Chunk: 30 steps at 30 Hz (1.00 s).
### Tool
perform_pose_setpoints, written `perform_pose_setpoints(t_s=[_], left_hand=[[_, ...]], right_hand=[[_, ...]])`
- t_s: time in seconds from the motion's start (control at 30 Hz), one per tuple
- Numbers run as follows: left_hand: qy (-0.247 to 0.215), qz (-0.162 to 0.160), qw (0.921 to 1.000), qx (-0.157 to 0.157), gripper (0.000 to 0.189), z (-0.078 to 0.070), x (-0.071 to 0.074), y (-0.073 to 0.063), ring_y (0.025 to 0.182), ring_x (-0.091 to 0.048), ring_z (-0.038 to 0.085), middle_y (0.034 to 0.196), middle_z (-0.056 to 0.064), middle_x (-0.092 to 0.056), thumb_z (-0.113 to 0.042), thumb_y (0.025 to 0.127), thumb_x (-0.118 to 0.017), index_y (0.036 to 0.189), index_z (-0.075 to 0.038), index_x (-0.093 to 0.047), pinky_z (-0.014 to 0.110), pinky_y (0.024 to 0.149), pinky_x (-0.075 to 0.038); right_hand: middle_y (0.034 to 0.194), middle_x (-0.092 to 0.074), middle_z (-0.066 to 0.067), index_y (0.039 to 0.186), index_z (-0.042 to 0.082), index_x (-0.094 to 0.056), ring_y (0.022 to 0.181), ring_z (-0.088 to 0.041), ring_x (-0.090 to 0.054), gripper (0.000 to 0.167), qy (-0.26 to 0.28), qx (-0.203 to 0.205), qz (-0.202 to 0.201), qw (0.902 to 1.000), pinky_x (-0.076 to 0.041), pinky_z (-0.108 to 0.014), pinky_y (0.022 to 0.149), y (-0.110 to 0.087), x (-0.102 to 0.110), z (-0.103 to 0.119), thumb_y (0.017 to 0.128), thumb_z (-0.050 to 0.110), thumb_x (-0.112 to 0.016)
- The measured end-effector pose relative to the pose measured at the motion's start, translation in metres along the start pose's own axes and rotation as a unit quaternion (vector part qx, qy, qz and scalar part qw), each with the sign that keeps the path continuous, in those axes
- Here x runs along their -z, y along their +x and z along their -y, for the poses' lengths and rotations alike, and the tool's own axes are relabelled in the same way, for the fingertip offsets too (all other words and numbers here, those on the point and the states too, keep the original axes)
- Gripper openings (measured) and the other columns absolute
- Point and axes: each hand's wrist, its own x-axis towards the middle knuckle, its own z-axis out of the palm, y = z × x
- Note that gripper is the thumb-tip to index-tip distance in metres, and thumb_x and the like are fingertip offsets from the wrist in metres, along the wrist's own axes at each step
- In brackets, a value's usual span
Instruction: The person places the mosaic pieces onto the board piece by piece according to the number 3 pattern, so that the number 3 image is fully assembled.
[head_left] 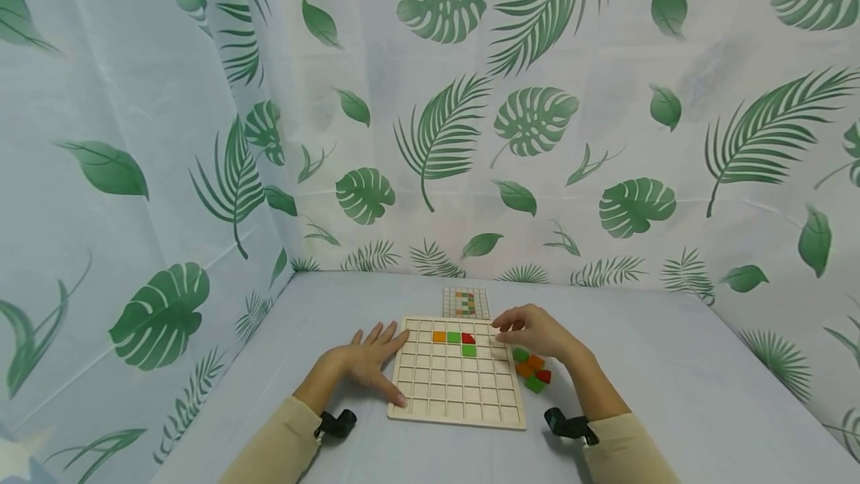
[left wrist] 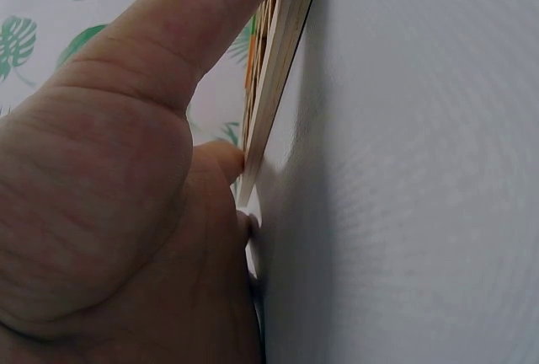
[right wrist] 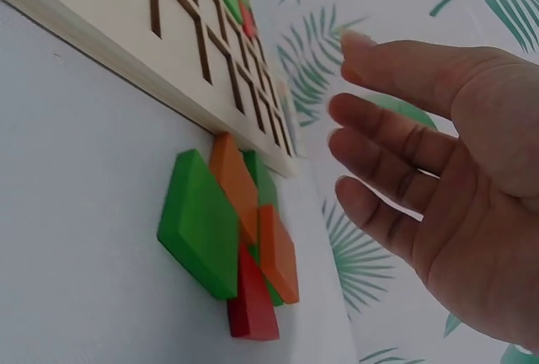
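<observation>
A pale wooden grid board (head_left: 454,394) lies on the table. In its upper cells sit an orange square (head_left: 439,337), a green square (head_left: 454,337) and a red piece (head_left: 468,338) with one rounded corner, with another green square (head_left: 469,351) below the red. My left hand (head_left: 366,361) rests spread along the board's left side, the thumb on its near-left part. Over the right edge hovers my right hand (head_left: 537,331), fingers loosely bent; the right wrist view shows nothing between thumb and fingers. Beneath it are loose blocks, including a green one (right wrist: 200,225) and a red one (right wrist: 253,301).
Behind the board lies a small card (head_left: 449,308) with a grid and coloured squares. The loose pile, with orange blocks (right wrist: 234,183) too, lies against the board's right side. A leaf-patterned curtain (head_left: 430,133) rises behind the white table (head_left: 349,297).
</observation>
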Motion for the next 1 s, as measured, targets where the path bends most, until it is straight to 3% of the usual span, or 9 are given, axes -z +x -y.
perform_pose_setpoints(t_s=[0.43,1.0], left_hand=[[-0.004,0.004,1.0000,-0.003,0.136,0.001,0.001,0.000,0.164,0.005,0.035,0.177,0.008,0.002,-0.082,0.066,-0.078,0.169,-0.027,-0.009,0.067,0.127,-0.001],[-0.007,0.005,1.0000,-0.003,0.136,0.000,0.002,-0.001,0.163,0.006,0.036,0.177,0.009,0.002,-0.082,0.066,-0.079,0.169,-0.026,-0.010,0.067,0.127,0.000]], right_hand=[[0.109,-0.075,-0.009,0.117,0.006,-0.078,0.088,-0.021,-0.061,0.024,-0.004,0.009,0.052,0.9986,-0.053,-0.033,0.074,-0.010,0.022,-0.016,0.095,0.015,-0.075],[0.095,-0.070,-0.004,0.103,0.012,-0.081,0.089,-0.022,-0.058,0.020,-0.014,-0.093,0.048,0.9944,-0.050,-0.036,0.075,-0.020,0.027,-0.021,0.083,0.009,-0.084]])
